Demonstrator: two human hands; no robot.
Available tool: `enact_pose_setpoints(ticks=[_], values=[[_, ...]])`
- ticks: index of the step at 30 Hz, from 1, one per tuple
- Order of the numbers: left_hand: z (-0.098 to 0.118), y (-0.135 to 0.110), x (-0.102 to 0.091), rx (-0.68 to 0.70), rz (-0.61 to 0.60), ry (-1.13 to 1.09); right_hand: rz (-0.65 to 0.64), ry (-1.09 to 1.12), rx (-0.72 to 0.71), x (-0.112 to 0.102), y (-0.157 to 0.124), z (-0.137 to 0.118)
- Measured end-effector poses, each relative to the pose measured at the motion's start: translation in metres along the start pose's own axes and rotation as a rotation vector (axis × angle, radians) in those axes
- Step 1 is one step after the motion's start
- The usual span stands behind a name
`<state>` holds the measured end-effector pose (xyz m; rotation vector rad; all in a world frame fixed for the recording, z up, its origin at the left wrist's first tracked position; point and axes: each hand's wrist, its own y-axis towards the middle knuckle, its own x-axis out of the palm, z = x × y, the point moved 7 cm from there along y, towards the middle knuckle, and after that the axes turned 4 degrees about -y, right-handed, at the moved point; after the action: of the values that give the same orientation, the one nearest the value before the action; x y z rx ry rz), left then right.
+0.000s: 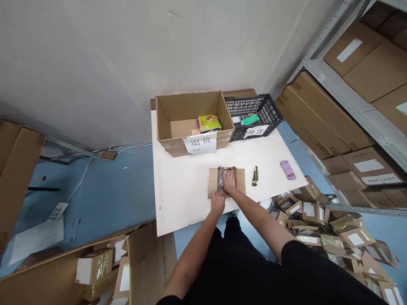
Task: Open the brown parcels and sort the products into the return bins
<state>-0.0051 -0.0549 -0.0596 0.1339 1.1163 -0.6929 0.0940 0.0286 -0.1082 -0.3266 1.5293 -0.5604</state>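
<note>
A small cardboard box [213, 181] lies on the white table with its side flaps folded out. Inside it shows a grey, shiny plastic-looking packet [220, 180], whose contents I cannot make out. My right hand [228, 180] reaches into the box from above, its fingers spread over the packet. At the near edge, my left hand [218, 202] is closed on the box's cardboard. To the right of the box lies a black and yellow utility knife [255, 176], apart from both hands.
Behind stand a large open carton [168, 147] with colourful packets and a black plastic crate [270, 123] with a green item. A blurred purple item [288, 170] lies at the table's right. Opened boxes [313, 212] pile on the floor; shelving [349, 91] rises right, another carton [140, 258] front left.
</note>
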Motion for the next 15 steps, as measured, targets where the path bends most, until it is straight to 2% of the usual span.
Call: enact_pose_setpoints(ticks=[4, 8, 15], values=[[-0.001, 0.002, 0.001, -0.037, 0.029, 0.002, 0.01, 0.135, 0.047, -0.005, -0.008, -0.003], [-0.002, 0.004, 0.0, -0.022, -0.009, -0.022, -0.009, 0.244, 0.019, -0.004, -0.013, -0.007], [-0.005, 0.003, -0.005, -0.05, -0.014, -0.085, 0.206, 0.339, -0.089, -0.007, -0.019, 0.001]])
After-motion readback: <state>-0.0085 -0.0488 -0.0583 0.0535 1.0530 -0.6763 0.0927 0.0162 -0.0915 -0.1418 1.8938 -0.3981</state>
